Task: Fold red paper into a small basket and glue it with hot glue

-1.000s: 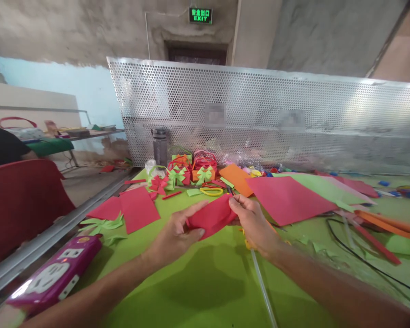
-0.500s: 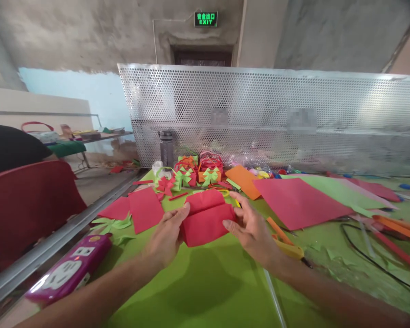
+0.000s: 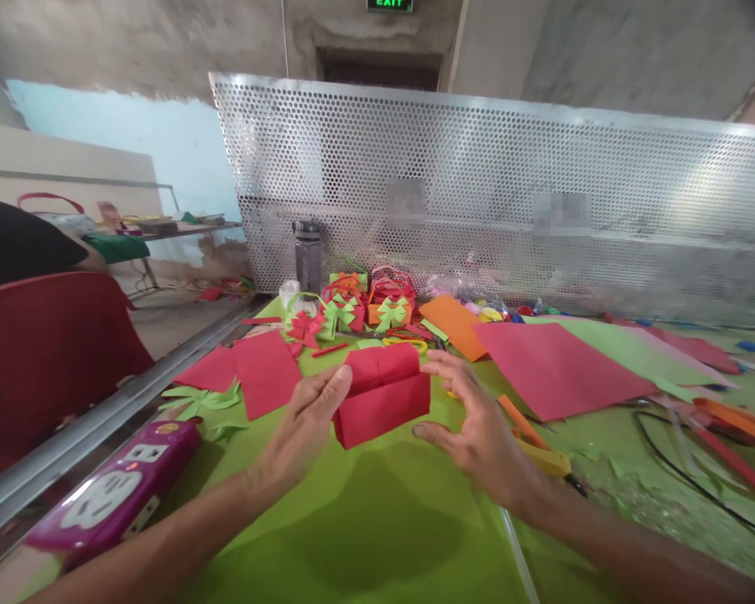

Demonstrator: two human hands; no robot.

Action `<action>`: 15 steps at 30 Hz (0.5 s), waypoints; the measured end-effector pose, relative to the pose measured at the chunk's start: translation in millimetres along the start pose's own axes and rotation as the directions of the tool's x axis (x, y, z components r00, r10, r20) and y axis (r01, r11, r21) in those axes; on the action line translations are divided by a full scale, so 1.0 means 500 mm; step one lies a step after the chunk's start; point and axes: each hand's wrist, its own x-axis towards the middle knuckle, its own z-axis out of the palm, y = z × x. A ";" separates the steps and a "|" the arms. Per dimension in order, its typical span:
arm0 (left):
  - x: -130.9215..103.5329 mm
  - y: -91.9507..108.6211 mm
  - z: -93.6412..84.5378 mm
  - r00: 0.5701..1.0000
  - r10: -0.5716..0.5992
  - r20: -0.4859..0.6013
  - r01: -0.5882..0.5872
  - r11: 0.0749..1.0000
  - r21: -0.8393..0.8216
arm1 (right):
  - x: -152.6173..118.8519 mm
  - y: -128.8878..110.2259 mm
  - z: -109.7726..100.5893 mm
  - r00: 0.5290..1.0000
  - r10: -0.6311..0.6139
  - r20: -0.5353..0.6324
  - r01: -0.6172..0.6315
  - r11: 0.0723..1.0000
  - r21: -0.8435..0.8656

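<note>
A folded red paper box, creased across its middle, is held above the green tabletop. My left hand grips its left end, thumb on top and the other fingers mostly hidden. At the right end, my right hand has its thumb and fingers spread, its fingertips close beside the paper; the thumb is clear of it. Behind the box lie yellow-handled scissors, partly covered. A yellow glue gun rests under my right forearm, with a clear glue stick nearer to me.
Small paper baskets with bows stand at the back beside a grey bottle. Red sheets and a purple power strip lie left. A large red sheet and a black cable lie right. A perforated metal panel closes the far side.
My right hand has let go of the paper's right end and its fingers have spread. The red paper has tilted, its front face now more upright. The view has dipped slightly.
</note>
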 end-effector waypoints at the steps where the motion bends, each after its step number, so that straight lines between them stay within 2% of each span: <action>1: -0.003 0.003 0.002 0.997 0.047 0.064 -0.051 0.997 0.057 | 0.000 0.000 0.000 0.998 -0.058 -0.022 0.055 0.994 -0.098; 4: -0.013 0.008 0.012 0.959 0.152 0.241 -0.199 0.962 0.185 | -0.003 -0.002 0.005 0.974 -0.227 0.010 0.217 0.913 -0.345; 7: -0.020 0.007 0.022 0.945 0.154 0.288 -0.213 0.959 0.185 | -0.011 -0.007 0.011 0.955 -0.291 0.063 0.287 0.845 -0.451; 11: -0.022 0.003 0.024 0.967 0.103 0.235 -0.132 0.985 0.112 | -0.022 -0.015 0.013 0.919 -0.390 0.055 0.351 0.748 -0.563; 15: -0.019 -0.001 0.023 0.992 0.018 0.124 -0.018 1.000 -0.002 | -0.028 -0.022 0.012 0.839 -0.539 0.075 0.464 0.637 -0.616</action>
